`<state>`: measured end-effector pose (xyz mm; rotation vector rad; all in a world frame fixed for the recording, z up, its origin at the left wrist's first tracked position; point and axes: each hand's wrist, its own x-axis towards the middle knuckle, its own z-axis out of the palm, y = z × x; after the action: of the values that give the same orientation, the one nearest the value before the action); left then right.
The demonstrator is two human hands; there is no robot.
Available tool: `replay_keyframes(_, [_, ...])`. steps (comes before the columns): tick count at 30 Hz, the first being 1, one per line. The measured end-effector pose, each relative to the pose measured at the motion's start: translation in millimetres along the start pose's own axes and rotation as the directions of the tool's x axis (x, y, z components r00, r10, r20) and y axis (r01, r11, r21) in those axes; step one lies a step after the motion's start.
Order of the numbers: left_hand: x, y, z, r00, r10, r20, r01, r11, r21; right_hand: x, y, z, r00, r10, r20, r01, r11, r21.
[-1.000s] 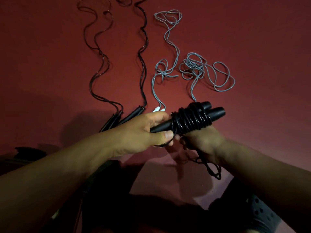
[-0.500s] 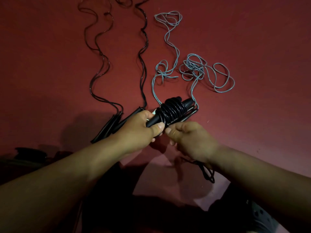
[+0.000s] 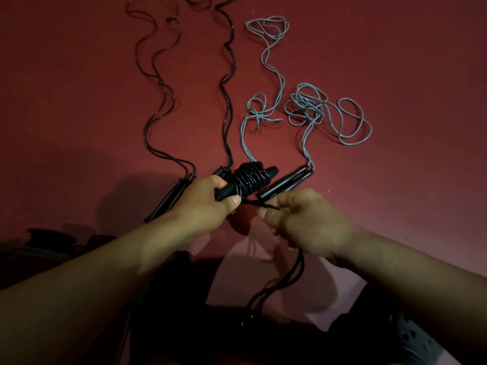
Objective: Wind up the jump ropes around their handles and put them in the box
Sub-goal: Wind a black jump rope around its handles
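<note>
L hand [image 3: 203, 204] grips the wound handles [image 3: 245, 181] w/ black rope coiled round them, held just above the red floor [image 3: 395, 61] near its bottom-middle. R hand [image 3: 305, 222] pinches the loose rope tail [image 3: 263, 204]; the rest hangs below. Keep the tail taut, lay each turn tight beside the last, tuck the end under a coil. Box not in view.

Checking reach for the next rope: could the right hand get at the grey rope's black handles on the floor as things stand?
Probably yes, but not freely: the handles lie just beyond the right hand with nothing between, yet that hand grips the black cord, which it would have to let go first.
</note>
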<state>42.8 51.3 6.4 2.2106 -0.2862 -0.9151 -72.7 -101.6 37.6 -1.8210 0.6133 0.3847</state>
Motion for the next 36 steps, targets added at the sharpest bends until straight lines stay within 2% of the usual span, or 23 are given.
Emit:
replay_keyframes(4, [-5,4,-3,0.991,0.082,0.103,-0.104,0.967,0.232,0,-7,-8,0.996,-0.09,-0.004,0.088,0.983,-0.16])
replay_keyframes(8, [-13,16,-5,0.964,0.178,0.199,-0.248,0.874,0.419,1,-6,-16,0.981,-0.19,-0.03,0.164,0.908,-0.386])
replay_keyframes(15, [-17,29,-7,0.891,0.264,0.369,-0.426,0.768,0.478,6,-8,-30,0.936,-0.338,-0.095,0.24,0.814,-0.529])
replay_keyframes(19, [-21,34,-10,0.827,0.234,0.511,-0.446,0.827,0.342,13,-14,-39,0.956,-0.256,-0.143,0.163,0.87,-0.466])
replay_keyframes(23, [-24,42,-15,0.796,0.217,0.565,-0.377,0.908,0.184,16,-14,-46,0.976,-0.159,-0.147,0.118,0.959,-0.258])
replay_keyframes(26, [-25,46,-17,0.767,0.227,0.6,-0.333,0.94,0.069,19,-12,-51,0.982,-0.136,-0.129,0.119,0.984,-0.13])
replay_keyframes(29, [-27,46,-15,0.721,0.248,0.647,-0.28,0.958,-0.056,24,-9,-59,0.981,-0.119,-0.151,0.115,0.993,-0.032])
replay_keyframes(33, [-28,43,-15,0.665,0.331,0.669,-0.18,0.941,-0.287,23,-5,-62,0.998,-0.029,-0.048,0.034,0.994,0.108])
replay_keyframes(36, [-27,40,-14,0.67,0.384,0.636,-0.138,0.905,-0.402,26,-3,-61,1.0,-0.009,-0.016,0.012,0.974,0.228])
